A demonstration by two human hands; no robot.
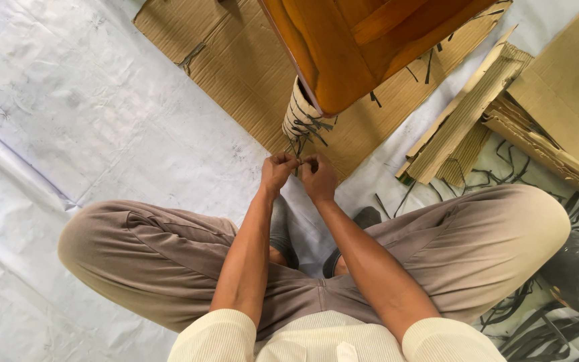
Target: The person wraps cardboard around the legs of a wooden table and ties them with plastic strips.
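Strap [301,161] pinched by left hand [277,171] and right hand [319,178]; one wrapped furniture leg [301,114] above.

Bright, even daylight; soft shadows; edges perhaps slightly distorted.

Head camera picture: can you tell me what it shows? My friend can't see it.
A squatting person's left hand and right hand pinch thin dark strips hanging from a cardboard-wrapped leg of orange wooden furniture. Brown corrugated cardboard sheets lie on white floor sheeting.
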